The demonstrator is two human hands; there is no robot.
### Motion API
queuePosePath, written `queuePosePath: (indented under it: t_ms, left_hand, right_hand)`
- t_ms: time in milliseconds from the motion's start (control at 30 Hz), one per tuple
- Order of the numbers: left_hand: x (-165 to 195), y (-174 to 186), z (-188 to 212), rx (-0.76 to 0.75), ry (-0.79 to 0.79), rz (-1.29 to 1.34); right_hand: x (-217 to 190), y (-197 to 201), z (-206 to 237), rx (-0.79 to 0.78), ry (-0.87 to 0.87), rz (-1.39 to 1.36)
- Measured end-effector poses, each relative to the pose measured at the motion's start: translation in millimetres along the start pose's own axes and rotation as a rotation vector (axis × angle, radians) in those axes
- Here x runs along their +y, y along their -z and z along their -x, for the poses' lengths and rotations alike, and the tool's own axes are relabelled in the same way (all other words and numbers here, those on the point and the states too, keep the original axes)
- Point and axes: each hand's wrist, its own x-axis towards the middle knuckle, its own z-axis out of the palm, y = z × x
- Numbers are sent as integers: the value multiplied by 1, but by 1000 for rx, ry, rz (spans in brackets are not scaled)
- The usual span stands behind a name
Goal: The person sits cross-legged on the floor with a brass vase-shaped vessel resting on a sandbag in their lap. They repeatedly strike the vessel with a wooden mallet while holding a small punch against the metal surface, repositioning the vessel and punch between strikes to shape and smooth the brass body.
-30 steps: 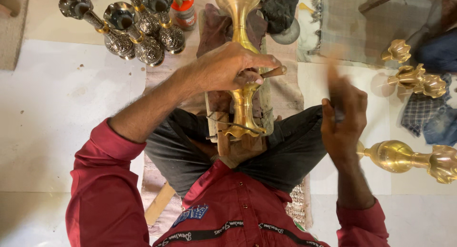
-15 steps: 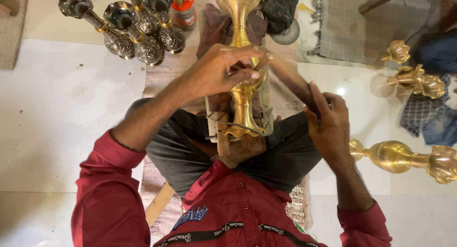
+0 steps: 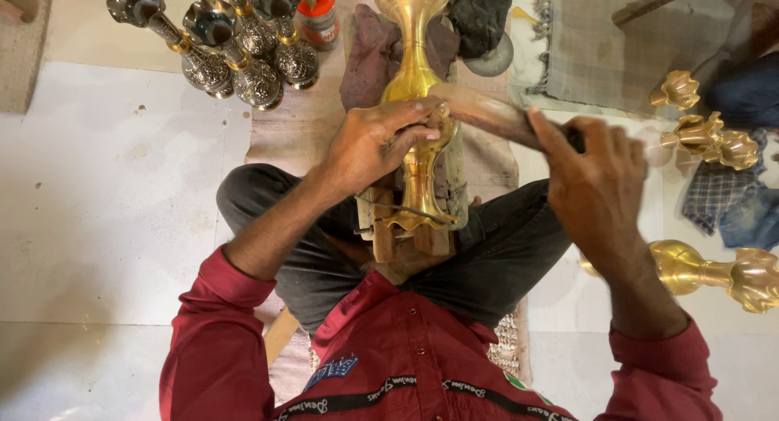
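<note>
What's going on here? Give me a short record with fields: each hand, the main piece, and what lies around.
Left hand: left hand grips the stem of the brass stand
Right hand: right hand holds a long tool, blurred, against the stand
Main piece: upright, base in a wooden block between the knees
Left side: dark engraved stands on the floor
Right side: brass pieces lying down

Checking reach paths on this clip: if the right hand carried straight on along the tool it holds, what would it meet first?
Probably the brass stem. The right hand holds a long tool aimed leftward at it, beside the left hand; whether the tip touches is unclear.
</note>
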Motion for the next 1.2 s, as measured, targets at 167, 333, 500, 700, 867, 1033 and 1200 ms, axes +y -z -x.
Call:
queuePosePath:
  t_ms: [167,333,500,700,867,1033,1200]
  left_hand:
    - [-1,-1,1,-11,-11,3]
    - [-3,-2,0,-10,8,-8]
    - [-4,0,-1,-36,4,-69]
    - [-4,2,-5,-105,65,-49]
    - [-2,4,-8,-86,-3,-37]
    - [-1,8,-12,-106,-50,-50]
    - [1,13,-17,-127,-62,-46]
  right_hand:
    - [-3,31,-13,168,-95,-627]
    - [-9,49,-22,145,34,-306]
    - [-11,39,-21,173,60,-80]
    - [-5,27,-13,146,39,-89]
    - [-4,20,-13,161,-16,-325]
    - [-8,17,-11,203,-28,-495]
    - [-7,13,-7,215,-75,-607]
